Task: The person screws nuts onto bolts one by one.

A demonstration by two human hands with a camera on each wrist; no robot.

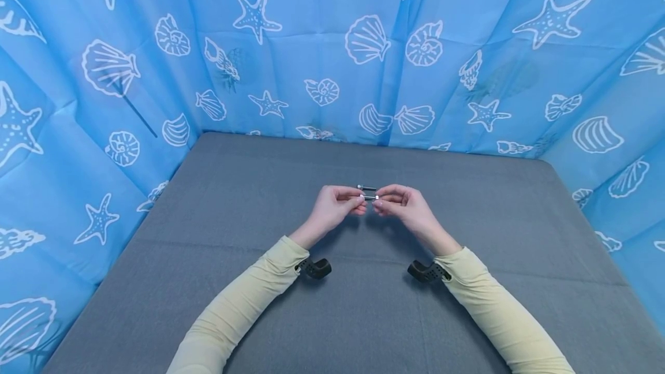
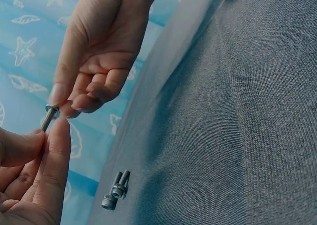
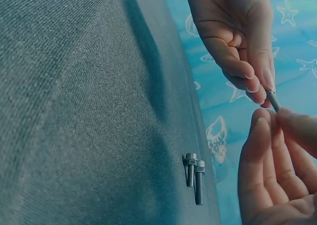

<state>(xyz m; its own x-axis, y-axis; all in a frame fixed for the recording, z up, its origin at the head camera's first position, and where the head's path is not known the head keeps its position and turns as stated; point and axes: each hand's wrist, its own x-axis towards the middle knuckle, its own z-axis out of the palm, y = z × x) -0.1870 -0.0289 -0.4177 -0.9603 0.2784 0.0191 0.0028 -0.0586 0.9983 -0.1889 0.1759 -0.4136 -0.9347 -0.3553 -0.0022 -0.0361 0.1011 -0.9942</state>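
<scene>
At the middle of the head view, a bolt (image 2: 48, 120) is held between the 2 hands, raised over the grey surface (image 1: 369, 328). The left hand (image 1: 335, 206) pinches its threaded shank between thumb and fingers; the right hand (image 1: 407, 206) pinches the wider end, partly covering it with the fingertips. The step in hand looks like turning or working the bolt by its ends, though which way any turning goes I cannot tell. The next move seems to call for a steady grip on the shank and small, careful twists in line with it. Near the fingers, 2 more bolts (image 3: 199, 190) lie side by side on the surface, low in both wrist views, close enough that a dipping hand might nudge them. Grey cloth spreads well to the left, right and bottom of the frame, giving elbow room; its far edge runs across the upper middle, where a blue curtain (image 1: 291, 62) hangs.
</scene>
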